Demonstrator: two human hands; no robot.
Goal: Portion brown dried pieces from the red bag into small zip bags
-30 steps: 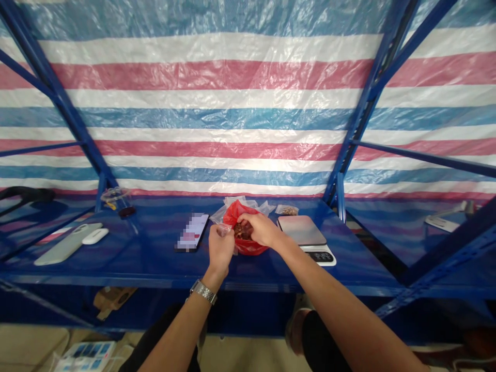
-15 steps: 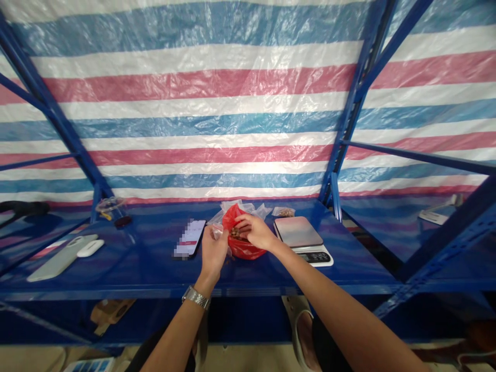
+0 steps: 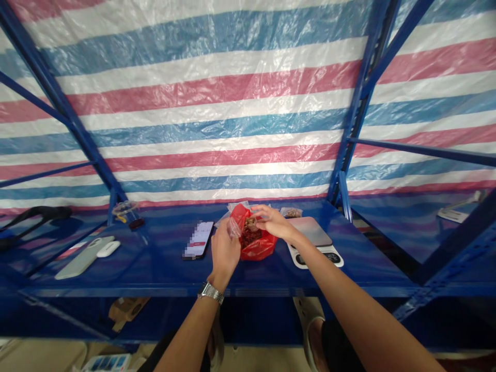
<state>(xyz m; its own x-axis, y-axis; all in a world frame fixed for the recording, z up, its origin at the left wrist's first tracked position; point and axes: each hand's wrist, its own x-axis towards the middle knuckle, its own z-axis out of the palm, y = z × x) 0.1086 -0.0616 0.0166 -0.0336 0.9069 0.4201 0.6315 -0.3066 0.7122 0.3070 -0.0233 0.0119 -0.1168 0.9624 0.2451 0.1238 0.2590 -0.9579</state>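
Observation:
An open red plastic bag lies on the blue shelf, with dark red-brown dried pieces inside. My left hand is closed on the edge of a clear plastic bag at the red bag's left side. Over the red bag's mouth is my right hand, its fingers curved around lighter brown dried pieces; their exact shape is too small to make out. More clear bags lie behind the red one.
A kitchen scale stands right of the red bag, a small filled clear bag behind it. Leftward are a lit phone, a clear plastic cup, a pale phone and a white case. Blue posts frame the shelf.
My right hand has lifted a little out of the red bag, and more dark pieces show inside. The view has swung slightly left, so everything sits further right.

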